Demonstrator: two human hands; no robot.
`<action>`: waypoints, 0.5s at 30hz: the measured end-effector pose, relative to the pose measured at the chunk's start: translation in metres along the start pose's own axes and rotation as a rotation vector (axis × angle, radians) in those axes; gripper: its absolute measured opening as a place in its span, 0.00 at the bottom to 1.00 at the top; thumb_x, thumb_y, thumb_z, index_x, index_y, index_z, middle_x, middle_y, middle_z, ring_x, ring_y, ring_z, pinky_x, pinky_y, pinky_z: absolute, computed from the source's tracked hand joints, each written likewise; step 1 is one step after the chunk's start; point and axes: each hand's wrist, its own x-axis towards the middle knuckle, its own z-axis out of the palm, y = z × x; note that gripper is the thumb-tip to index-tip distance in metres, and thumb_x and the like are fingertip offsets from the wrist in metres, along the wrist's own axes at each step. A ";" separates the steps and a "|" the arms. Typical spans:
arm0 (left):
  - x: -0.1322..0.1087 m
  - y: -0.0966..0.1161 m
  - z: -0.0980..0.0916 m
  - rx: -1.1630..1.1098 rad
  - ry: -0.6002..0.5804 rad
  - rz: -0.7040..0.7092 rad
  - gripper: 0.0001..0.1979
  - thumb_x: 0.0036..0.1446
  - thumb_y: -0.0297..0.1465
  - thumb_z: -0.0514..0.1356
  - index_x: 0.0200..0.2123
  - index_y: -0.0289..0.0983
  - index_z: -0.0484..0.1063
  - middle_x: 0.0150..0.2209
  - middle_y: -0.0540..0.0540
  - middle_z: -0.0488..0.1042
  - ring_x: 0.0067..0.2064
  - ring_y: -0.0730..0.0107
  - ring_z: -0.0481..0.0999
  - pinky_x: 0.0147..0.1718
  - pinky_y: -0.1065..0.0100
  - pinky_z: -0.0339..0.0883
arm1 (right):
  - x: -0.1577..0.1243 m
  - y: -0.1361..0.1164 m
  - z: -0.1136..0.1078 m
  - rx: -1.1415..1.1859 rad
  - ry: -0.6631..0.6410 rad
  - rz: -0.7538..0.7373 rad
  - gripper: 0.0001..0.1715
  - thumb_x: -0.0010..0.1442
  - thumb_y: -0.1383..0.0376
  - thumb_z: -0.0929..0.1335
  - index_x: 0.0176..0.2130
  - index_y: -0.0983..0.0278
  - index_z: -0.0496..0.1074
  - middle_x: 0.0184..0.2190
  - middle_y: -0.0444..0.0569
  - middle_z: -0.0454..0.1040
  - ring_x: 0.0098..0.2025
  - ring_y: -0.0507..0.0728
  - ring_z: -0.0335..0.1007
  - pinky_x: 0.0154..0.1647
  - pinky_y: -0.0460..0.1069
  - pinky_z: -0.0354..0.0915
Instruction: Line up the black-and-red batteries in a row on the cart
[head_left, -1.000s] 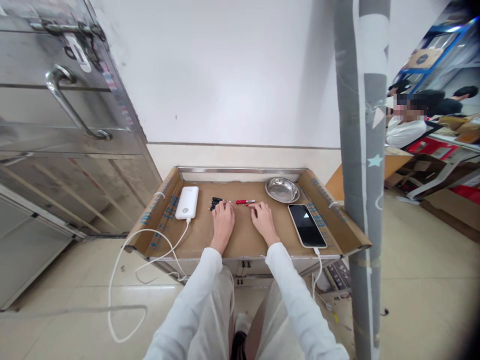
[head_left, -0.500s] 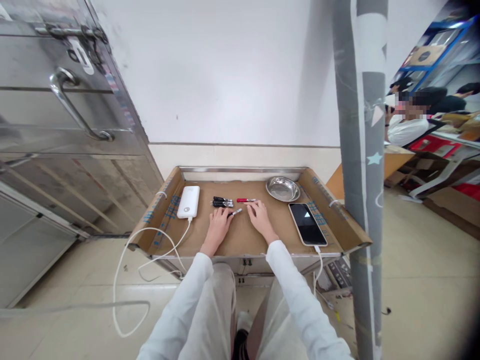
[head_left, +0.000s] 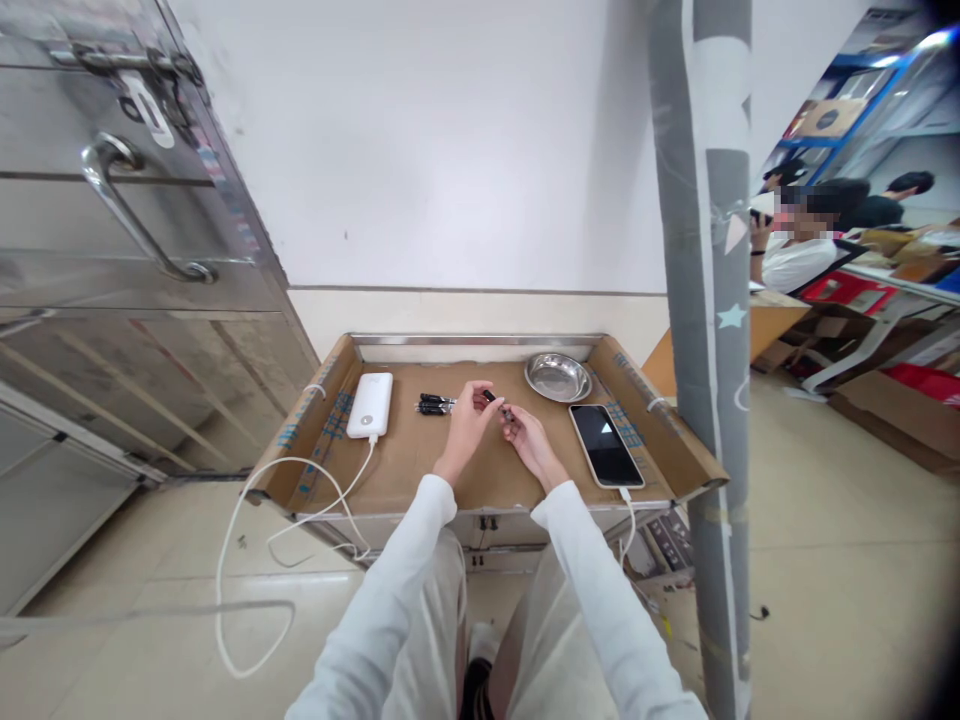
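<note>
My left hand (head_left: pixel 466 425) and my right hand (head_left: pixel 525 438) meet above the middle of the cardboard-lined tray (head_left: pixel 405 465). Between their pinched fingertips is a small dark pen (head_left: pixel 496 403); its red part is hard to make out. Just left of my left hand, a few black pens (head_left: pixel 435 404) lie side by side on the cardboard.
A white power bank (head_left: pixel 370 404) with a looping white cable (head_left: pixel 255 560) lies at the left. A steel dish (head_left: pixel 557 376) and a phone (head_left: pixel 606 445) on a cable sit at the right. A grey padded post (head_left: pixel 705 330) stands right of the tray, a steel cabinet (head_left: pixel 112 250) left. People sit far right.
Both hands rose from the cardboard and came together. My left hand picked up a pen, and the red pen that lay by my right hand is gone from the cardboard.
</note>
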 end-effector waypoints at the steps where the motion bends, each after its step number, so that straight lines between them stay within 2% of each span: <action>1: 0.002 0.001 -0.002 -0.017 0.003 -0.004 0.14 0.53 0.32 0.61 0.43 0.37 0.66 0.38 0.47 0.73 0.36 0.72 0.72 0.40 0.67 0.68 | 0.000 -0.001 -0.001 0.021 -0.001 0.015 0.16 0.50 0.54 0.70 0.35 0.63 0.73 0.27 0.46 0.74 0.24 0.49 0.64 0.23 0.45 0.61; 5: 0.006 -0.002 -0.016 -0.075 0.062 -0.027 0.12 0.54 0.34 0.60 0.42 0.37 0.67 0.37 0.46 0.73 0.38 0.71 0.73 0.41 0.67 0.68 | 0.000 0.000 -0.002 0.054 -0.007 0.042 0.15 0.48 0.58 0.71 0.36 0.64 0.75 0.29 0.46 0.75 0.26 0.49 0.66 0.27 0.45 0.63; 10: 0.004 -0.023 -0.033 -0.033 0.166 -0.086 0.13 0.55 0.35 0.60 0.42 0.37 0.68 0.40 0.45 0.74 0.40 0.69 0.74 0.41 0.66 0.68 | 0.002 0.005 -0.003 0.019 0.005 0.001 0.17 0.45 0.60 0.74 0.36 0.63 0.76 0.32 0.46 0.77 0.32 0.51 0.70 0.37 0.47 0.68; 12: 0.000 -0.033 -0.034 -0.002 0.136 -0.080 0.11 0.55 0.34 0.59 0.41 0.37 0.68 0.39 0.45 0.74 0.40 0.69 0.74 0.42 0.66 0.68 | 0.003 0.007 -0.003 0.024 0.018 -0.021 0.18 0.43 0.60 0.75 0.36 0.63 0.76 0.32 0.46 0.77 0.34 0.52 0.71 0.41 0.49 0.69; 15: -0.005 -0.045 -0.028 0.074 -0.040 -0.018 0.06 0.56 0.31 0.58 0.38 0.37 0.68 0.38 0.46 0.75 0.40 0.69 0.74 0.43 0.65 0.68 | 0.003 0.007 -0.003 0.045 0.031 -0.055 0.17 0.44 0.60 0.75 0.35 0.63 0.77 0.33 0.47 0.77 0.36 0.54 0.73 0.47 0.52 0.68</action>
